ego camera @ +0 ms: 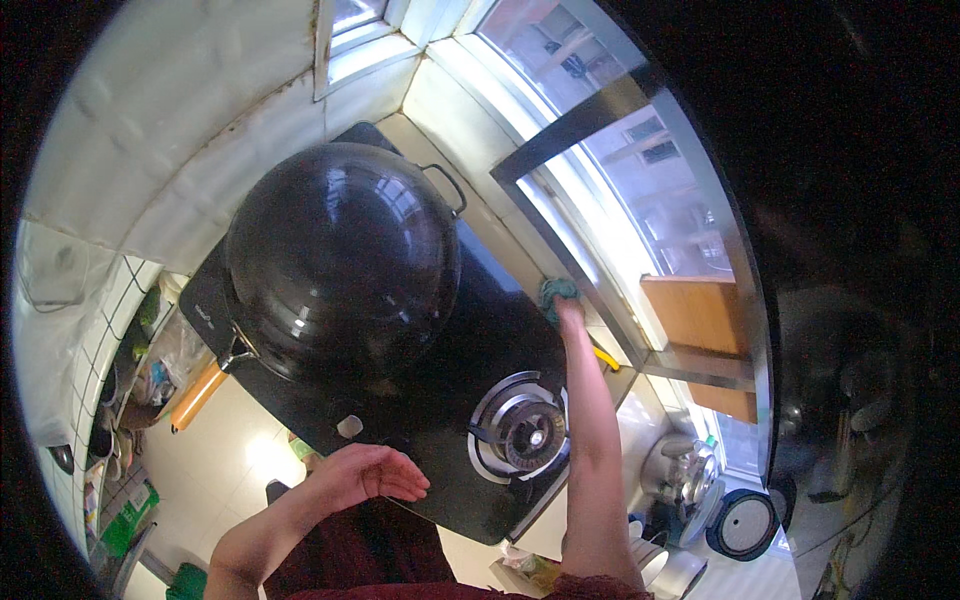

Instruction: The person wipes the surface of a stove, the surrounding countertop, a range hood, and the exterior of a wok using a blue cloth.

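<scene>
My right hand (570,309) reaches to the back edge of the black glass gas hob (495,300) and is shut on a crumpled teal cloth (559,291). The cloth lies against the strip between the hob and the wall. Over the hob's near edge hangs my left hand (382,474), its fingers loosely extended, with nothing seen in it. A pale control knob (349,427) is just beyond that hand. On the left side of the hob sits a large black wok (341,262) with a wooden handle (199,397) and a metal loop handle (448,186). The right burner (531,436) is bare.
A yellow hose (606,358) emerges behind my right forearm. A metal kettle (679,465) and white cups (649,559) stand on the right counter. Dark-framed glass (570,127) runs along the back. A tiled wall (187,112) and a rack with bags (161,367) are at left.
</scene>
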Motion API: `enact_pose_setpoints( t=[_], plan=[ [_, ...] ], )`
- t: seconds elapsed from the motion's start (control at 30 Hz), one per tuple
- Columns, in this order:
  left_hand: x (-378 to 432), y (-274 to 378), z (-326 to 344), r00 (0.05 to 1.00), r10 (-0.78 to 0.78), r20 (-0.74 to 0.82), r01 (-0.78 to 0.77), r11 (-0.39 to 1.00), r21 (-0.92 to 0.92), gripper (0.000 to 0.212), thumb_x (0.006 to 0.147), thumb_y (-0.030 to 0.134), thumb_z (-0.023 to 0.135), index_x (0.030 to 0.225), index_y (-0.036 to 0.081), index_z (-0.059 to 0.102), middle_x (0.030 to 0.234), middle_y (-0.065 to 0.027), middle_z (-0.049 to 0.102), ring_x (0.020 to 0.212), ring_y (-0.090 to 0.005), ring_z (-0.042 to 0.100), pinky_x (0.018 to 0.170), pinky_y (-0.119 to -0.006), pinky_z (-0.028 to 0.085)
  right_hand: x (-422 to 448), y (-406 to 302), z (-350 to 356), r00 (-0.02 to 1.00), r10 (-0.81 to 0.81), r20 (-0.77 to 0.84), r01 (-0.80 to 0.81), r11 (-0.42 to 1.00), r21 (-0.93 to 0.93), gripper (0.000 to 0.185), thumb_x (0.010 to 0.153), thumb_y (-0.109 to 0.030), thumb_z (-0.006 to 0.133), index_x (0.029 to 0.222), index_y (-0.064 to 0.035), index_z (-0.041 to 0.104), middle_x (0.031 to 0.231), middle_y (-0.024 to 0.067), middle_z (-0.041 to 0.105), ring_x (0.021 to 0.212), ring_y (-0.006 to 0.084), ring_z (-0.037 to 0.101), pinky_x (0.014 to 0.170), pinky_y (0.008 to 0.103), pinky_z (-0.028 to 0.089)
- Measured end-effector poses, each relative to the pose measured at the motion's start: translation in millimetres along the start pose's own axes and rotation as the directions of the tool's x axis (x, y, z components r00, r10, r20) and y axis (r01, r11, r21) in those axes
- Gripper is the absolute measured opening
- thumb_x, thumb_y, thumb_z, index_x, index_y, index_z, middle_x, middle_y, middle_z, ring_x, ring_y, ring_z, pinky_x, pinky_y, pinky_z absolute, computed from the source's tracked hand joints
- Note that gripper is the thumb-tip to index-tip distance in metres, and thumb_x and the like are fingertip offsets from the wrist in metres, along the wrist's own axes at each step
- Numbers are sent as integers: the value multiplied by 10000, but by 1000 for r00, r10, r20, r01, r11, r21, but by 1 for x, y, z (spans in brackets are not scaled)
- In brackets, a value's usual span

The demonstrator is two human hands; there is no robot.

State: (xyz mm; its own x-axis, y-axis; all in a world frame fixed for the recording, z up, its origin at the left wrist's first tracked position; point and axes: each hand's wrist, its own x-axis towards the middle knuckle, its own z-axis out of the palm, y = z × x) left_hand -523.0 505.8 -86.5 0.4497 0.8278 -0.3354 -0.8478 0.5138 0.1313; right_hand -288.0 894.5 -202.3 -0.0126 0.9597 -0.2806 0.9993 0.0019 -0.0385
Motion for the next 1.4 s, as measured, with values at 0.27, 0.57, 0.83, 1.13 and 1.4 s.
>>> enact_pose_setpoints(
  t=[0.27,0.57,0.83,1.13,1.4],
  plan=[
    [-17,0,-9,997,26,-77,-31,998,-53,410,879,230,247,943,-82,505,963,-217,535,904,-292,535,837,-380,405,-6,-157,-8,986,-43,161,40,999,24,562,634,-450,531,952,13,555,1024,216,511,961,318,501,810,369,396],
    [-39,9,-13,970,138,-201,-154,986,-70,412,869,203,230,921,-95,509,946,-229,535,884,-294,542,840,-379,403,19,-193,8,920,-348,-179,387,876,288,374,564,-197,591,878,3,558,854,204,573,846,328,547,731,374,422],
    [-84,34,-18,849,383,-365,-358,924,137,339,842,218,338,840,-56,537,865,-189,571,806,-265,568,734,-330,451,-84,-172,-33,718,-459,-524,683,609,402,222,628,-2,505,843,-8,449,794,145,535,792,302,529,723,333,401],
    [-199,107,-60,413,610,-676,-116,772,625,193,803,206,465,727,39,523,459,32,358,355,-49,296,324,-196,235,-51,-182,-79,877,-480,16,237,463,854,289,544,-90,505,813,16,508,712,92,548,666,176,539,579,280,419],
    [-163,139,-67,636,701,-323,666,-286,689,497,601,523,605,794,66,623,613,-131,568,620,-281,565,570,-356,438,-9,-227,-48,859,-462,221,231,735,638,235,621,-90,507,809,31,580,712,67,571,621,152,534,544,273,414]
  ],
)
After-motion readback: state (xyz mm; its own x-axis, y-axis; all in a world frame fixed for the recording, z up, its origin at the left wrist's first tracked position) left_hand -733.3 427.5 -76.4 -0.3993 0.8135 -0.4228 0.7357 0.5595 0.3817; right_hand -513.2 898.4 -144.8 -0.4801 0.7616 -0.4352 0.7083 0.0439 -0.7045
